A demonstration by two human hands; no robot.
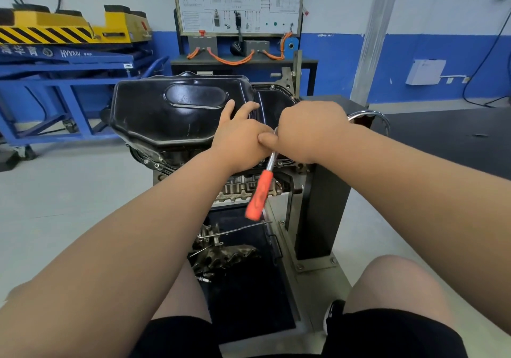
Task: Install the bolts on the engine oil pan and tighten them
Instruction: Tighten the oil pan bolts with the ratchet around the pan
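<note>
The black engine oil pan [171, 108] sits upside-down on top of the engine, which is mounted on a stand. My left hand [239, 136] rests on the pan's near right side, fingers spread over its edge. My right hand [307, 130] grips the head end of a ratchet wrench [260, 194] with an orange handle; its chrome shaft slants down toward me from under the hand. The thumb of my right hand touches my left hand. The socket and the bolt under it are hidden by my hands. Small bolts [156, 165] show along the pan flange at the near left.
The engine stand's black post [320, 208] rises at the right, with a chrome ring handle [367, 114] behind my right wrist. A black tray [243, 280] below holds loose engine parts. A blue lift table with yellow blocks [69, 53] stands at left; a wiring trainer board [237, 3] behind.
</note>
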